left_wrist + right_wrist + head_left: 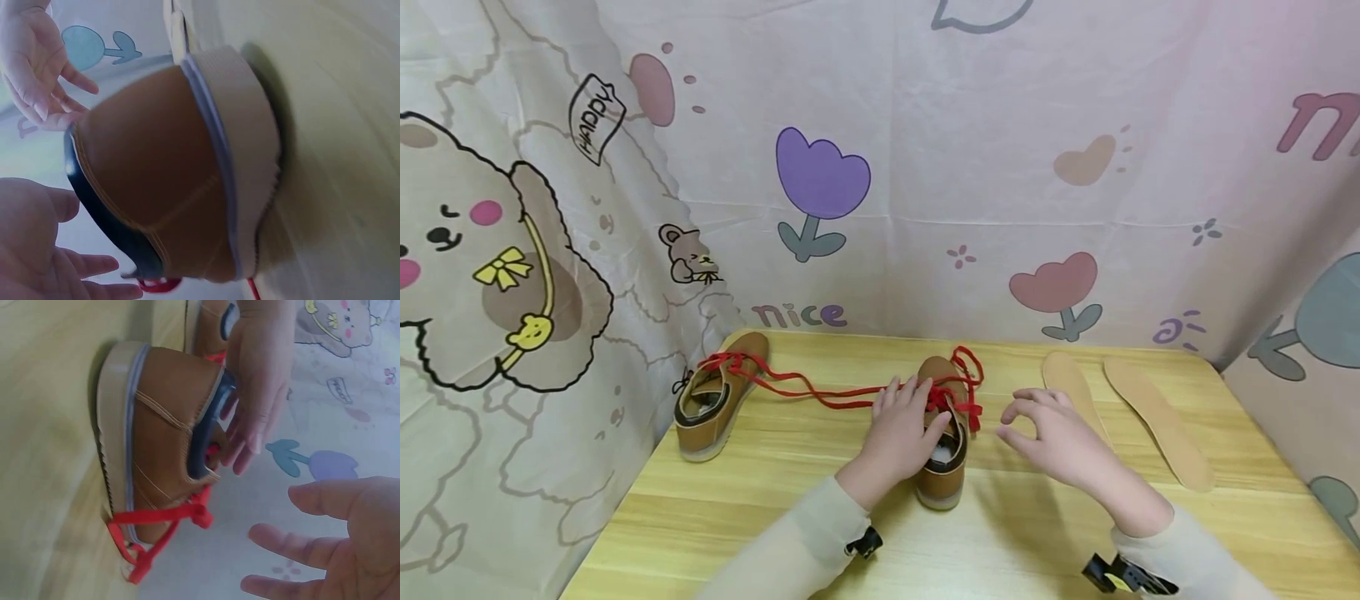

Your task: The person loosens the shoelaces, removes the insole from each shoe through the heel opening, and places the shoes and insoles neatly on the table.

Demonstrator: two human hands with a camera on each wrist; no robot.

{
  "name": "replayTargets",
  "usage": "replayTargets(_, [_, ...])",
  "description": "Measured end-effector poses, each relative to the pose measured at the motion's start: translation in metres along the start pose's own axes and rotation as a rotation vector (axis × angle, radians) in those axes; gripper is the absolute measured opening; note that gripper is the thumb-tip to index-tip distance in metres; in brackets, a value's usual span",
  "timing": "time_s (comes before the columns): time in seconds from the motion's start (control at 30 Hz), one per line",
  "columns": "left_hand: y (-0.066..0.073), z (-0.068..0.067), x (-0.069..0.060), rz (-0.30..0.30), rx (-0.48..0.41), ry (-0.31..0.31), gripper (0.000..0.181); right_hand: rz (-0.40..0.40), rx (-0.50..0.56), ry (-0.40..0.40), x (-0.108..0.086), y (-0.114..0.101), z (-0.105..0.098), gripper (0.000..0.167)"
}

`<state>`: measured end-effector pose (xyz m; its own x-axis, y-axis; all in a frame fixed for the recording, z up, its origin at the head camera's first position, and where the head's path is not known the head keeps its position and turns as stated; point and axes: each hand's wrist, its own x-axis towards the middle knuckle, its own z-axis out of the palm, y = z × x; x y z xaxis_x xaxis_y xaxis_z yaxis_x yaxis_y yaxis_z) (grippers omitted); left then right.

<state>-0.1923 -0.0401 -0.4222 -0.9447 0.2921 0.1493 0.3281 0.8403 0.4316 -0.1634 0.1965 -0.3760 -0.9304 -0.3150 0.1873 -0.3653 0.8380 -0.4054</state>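
A brown shoe (940, 486) with a dark collar stands upright on the table, its toe pointing away from me. Red laces (937, 398) are tied at its front, and a loop hangs down its right side. Over the shoe's left side and opening lies my left hand (897, 433), fingers loosely extended; its palm hides part of the shoe. To the right, apart from the shoe, my right hand (1063, 437) hovers with bent, separated fingers and nothing between them. The right wrist view shows the shoe's side (165, 406) and the dangling lace loop (156, 515).
At the table's back left stands a second brown shoe (703, 437), and long red laces run between both shoes. Two tan insoles, one left (1067, 372) and one right (1157, 425), lie on the right side. A printed curtain (925, 100) hangs behind the wooden table (700, 517).
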Motion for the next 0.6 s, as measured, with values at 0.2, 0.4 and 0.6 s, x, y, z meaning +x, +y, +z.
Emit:
replayTargets(0.2, [0.020,0.005,0.004,-0.009,0.070,0.030,0.065,0.005,-0.019,0.012,-0.005,0.003,-0.012,0.019])
replayTargets(0.4, [0.037,0.013,0.010,-0.062,0.146,-0.008,0.068,0.017,-0.006,-0.007,-0.007,0.006,-0.022,0.027])
replayTargets(0.6, [0.048,0.021,0.021,-0.114,0.243,-0.045,0.072,0.035,-0.006,-0.008,-0.013,0.013,-0.031,0.032])
